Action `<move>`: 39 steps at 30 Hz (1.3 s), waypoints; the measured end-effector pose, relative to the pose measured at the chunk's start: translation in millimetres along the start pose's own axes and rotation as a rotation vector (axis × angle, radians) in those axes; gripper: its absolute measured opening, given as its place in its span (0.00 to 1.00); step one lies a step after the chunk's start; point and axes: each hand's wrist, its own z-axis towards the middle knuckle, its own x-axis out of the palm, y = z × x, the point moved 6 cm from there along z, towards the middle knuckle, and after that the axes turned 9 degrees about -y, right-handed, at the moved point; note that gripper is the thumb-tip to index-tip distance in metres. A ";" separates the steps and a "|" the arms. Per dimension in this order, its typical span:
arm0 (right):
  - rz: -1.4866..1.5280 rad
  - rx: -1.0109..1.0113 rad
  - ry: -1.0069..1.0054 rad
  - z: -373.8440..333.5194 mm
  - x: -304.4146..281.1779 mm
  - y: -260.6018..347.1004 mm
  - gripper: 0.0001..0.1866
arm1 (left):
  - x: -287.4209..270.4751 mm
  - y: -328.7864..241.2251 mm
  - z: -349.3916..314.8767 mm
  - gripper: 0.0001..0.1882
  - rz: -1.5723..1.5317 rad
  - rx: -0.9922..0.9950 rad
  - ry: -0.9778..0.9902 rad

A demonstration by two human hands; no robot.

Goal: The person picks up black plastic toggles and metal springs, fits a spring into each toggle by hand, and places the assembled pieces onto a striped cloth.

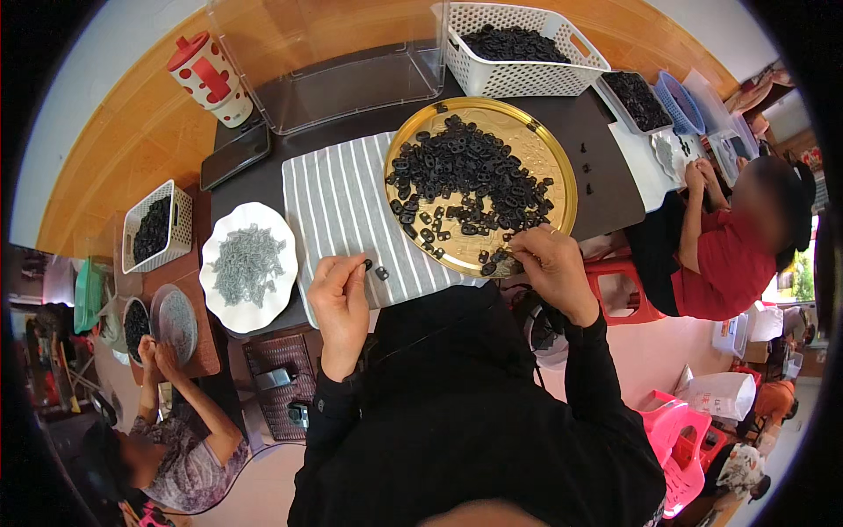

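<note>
My left hand [341,303] is closed in a pinch over the striped grey cloth [329,198], with a small black plastic piece [368,263] at its fingertips. A second small dark piece with holes [381,273] lies on the cloth beside it. My right hand [555,265] bends over the near right rim of a round gold tray [569,189], fingers drawn together among loose black pieces. What those fingers grip, if anything, is hidden. A heap of black two-holed pieces [465,167] covers much of the tray. Left of the cloth, a white scalloped plate [219,299] holds many small clear-grey pieces [250,263].
A clear plastic box [351,97] and white basket [527,81] of black pieces stand behind. A phone [235,158] and dotted tumbler [211,79] sit at the back left. One person [729,255] works at right, another [189,448] at left.
</note>
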 end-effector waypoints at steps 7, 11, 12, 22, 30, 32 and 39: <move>-0.090 -0.110 0.116 1.2 5.7 5.3 0.09 | 6.0 -3.5 0.4 0.09 0.092 0.055 -0.012; -0.185 -0.170 0.092 3.7 12.3 7.0 0.08 | 6.5 -4.7 0.9 0.09 0.124 0.063 -0.035; -0.201 -0.165 0.070 4.6 11.9 5.7 0.08 | 6.4 -4.1 0.8 0.09 0.124 0.064 -0.036; -0.264 -0.209 0.067 1.2 13.0 10.1 0.07 | -2.1 -14.4 -1.8 0.09 0.088 0.084 -0.069; -0.450 -0.363 0.135 5.5 23.4 26.1 0.06 | 0.6 -23.2 -8.6 0.07 0.098 0.120 -0.023; -0.350 -0.278 0.108 5.0 18.5 16.4 0.07 | 8.3 -22.3 -10.5 0.07 0.146 0.088 0.100; 0.215 -0.002 -0.096 7.6 4.8 19.6 0.06 | 19.3 -26.0 -10.4 0.10 0.431 0.165 0.193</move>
